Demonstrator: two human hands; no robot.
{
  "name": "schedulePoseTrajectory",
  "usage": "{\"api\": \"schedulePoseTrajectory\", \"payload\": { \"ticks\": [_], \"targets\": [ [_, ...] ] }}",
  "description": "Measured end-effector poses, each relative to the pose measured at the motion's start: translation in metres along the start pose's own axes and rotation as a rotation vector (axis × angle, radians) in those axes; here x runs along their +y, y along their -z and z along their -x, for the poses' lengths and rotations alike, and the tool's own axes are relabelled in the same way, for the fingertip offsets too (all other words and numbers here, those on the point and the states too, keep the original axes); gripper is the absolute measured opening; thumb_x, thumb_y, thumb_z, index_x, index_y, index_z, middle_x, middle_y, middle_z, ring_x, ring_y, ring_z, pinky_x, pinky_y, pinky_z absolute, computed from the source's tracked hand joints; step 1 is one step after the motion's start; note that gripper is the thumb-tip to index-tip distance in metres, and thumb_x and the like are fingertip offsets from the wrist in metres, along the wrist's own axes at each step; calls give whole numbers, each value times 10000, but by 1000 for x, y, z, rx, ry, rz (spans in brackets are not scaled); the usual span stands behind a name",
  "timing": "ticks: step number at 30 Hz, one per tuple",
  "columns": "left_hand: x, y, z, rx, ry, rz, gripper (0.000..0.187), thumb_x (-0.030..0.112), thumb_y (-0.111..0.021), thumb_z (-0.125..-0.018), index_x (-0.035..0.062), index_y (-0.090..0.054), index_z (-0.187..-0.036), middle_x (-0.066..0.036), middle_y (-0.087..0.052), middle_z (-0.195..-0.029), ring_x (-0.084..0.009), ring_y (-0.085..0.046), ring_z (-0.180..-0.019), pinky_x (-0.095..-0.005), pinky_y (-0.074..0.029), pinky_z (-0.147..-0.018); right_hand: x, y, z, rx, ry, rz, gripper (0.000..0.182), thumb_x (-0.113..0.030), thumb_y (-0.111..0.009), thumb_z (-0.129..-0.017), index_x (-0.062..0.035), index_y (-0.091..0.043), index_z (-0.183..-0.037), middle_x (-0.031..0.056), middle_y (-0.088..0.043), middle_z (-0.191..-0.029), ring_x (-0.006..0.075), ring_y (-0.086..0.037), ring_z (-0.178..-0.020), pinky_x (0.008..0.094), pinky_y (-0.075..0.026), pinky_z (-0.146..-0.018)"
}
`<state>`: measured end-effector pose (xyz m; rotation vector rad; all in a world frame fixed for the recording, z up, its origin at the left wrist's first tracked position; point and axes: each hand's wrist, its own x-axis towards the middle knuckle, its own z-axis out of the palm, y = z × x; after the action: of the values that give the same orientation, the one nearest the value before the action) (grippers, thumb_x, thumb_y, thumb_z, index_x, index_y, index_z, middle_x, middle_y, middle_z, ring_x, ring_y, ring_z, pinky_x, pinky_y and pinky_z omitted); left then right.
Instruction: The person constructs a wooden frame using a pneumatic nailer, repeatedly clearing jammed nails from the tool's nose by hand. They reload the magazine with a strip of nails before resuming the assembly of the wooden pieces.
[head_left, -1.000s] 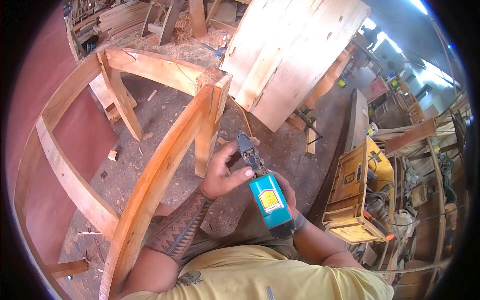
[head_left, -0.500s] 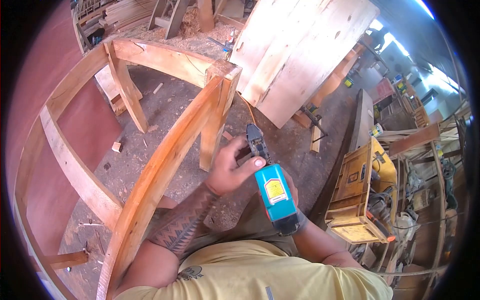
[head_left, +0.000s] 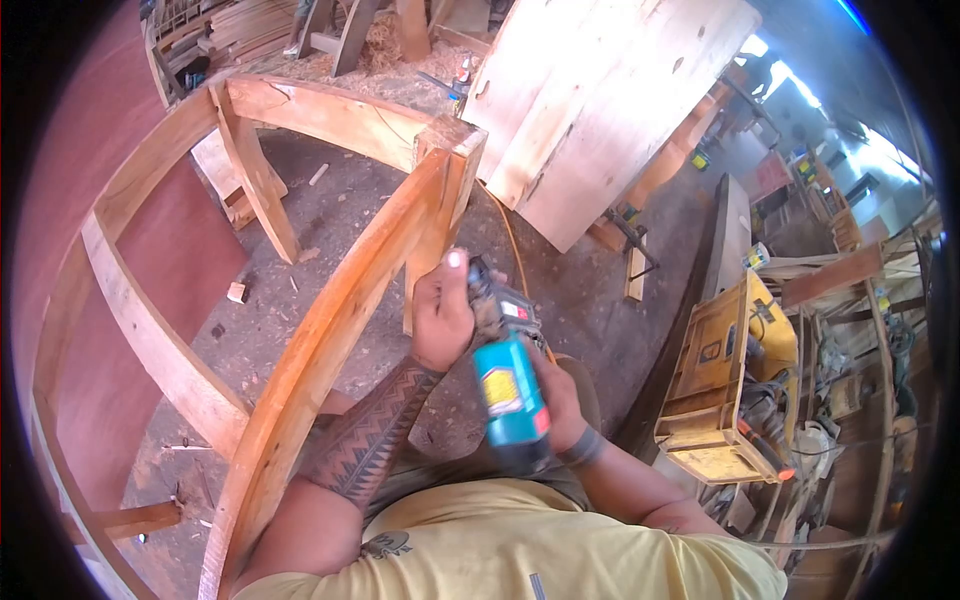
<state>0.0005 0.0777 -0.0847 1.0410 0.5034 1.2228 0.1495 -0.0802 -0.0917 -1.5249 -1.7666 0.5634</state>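
Note:
A teal and black nail gun point(head_left: 513, 390), with a yellow label on its body, is held over my lap and slightly blurred. My right hand point(head_left: 565, 405) is closed around its grip from the right side, with part of the fingers hidden behind the body. At the tool's dark front end, my left hand point(head_left: 443, 312) is curled shut against it, thumb pointing up and the other fingers partly hidden. Just left of that hand runs a curved wooden frame point(head_left: 330, 300), its upright post meeting the top rail.
An orange hose point(head_left: 512, 235) trails along the floor behind the nail gun. A large pale wooden panel point(head_left: 600, 110) stands ahead. To the right, a yellow wooden toolbox point(head_left: 700, 380) holds tools. Wood scraps point(head_left: 237, 292) lie on the floor inside the frame.
The nail gun has swung left and turned in my hands. My left thumb has come off its top and now points up beside the front end. My right hand shows more.

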Motion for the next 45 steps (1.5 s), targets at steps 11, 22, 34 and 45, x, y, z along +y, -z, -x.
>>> {"api": "schedulePoseTrajectory", "payload": {
  "ticks": [11, 22, 34, 45],
  "targets": [
    [18, -23, 23, -17, -370, -316, 463, 194, -805, -958, 19, -634, -1351, -109, -635, -1170, -220, -637, -1056, -365, -555, -892, 37, 6, 2, 190, 59, -113, 863, -208, -863, -815, 29, -487, -1555, 201, -752, -1195, 379, -745, -1021, 436, -576, -896],
    [44, -33, 44, -334, -869, -340, 270, 37, -823, -841, 27, -733, -1095, -206, -655, -1232, -321, -680, -1034, -494, -546, -925, 18, 17, -2, 249, -30, -642, 704, -115, -802, -928, 13, -496, -1550, 100, -703, -1326, 181, -676, -1178, 337, -554, -1011],
    [28, -6, 10, -33, -622, -344, 216, -14, -735, -955, 6, -682, -1164, -104, -687, -1076, -180, -662, -934, -290, -524, -864, -15, 22, -8, 281, -117, -513, 395, -176, -521, -1103, 14, -535, -1449, 140, -721, -1063, 223, -724, -855, 336, -631, -763],
    [75, 9, -6, -401, -869, -919, 485, -80, -799, -779, 132, -818, -1215, -88, -703, -992, -256, -703, -832, -364, -572, -738, 68, 35, 14, -14, -274, -428, 452, -285, -515, -1115, 9, -495, -1458, 218, -714, -1056, 248, -731, -836, 345, -617, -655]
  ]
}}
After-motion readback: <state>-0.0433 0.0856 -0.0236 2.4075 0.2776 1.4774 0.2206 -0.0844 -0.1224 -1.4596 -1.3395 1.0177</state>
